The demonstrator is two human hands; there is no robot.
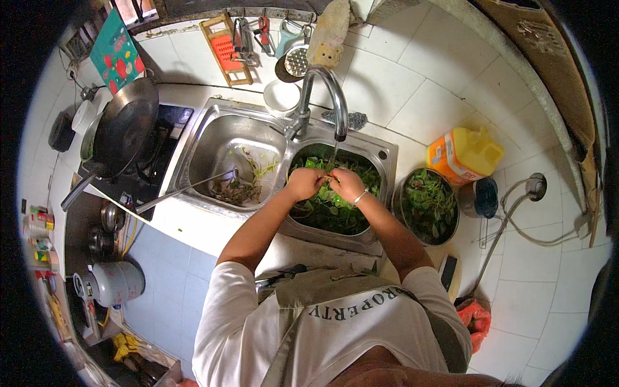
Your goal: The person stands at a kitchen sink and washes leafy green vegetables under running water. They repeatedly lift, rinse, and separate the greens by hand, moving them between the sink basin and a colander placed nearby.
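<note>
Over the right basin (383, 193) of the steel sink, my left hand (306, 183) and my right hand (348, 186) meet with fingers pinched together. Between them is a thin piece of leafy greens, its stem mostly hidden by the fingers. Below, many more leafy greens (329, 220) fill the basin, sitting in water. From the curved faucet (314, 77) a thin stream runs down just beyond my hands. A bracelet circles my right wrist. In the left basin (213, 143) lie plucked stems and dark scraps (240, 191), with a long metal handle (184, 193) leaning across its front edge.
A round metal pot (457, 216) of picked leaves stands right of the sink, near a yellow jug (480, 155). A white bowl (282, 95) sits behind the faucet. At left, a wok (126, 129) rests on the stove. A gas cylinder (119, 284) stands on the floor.
</note>
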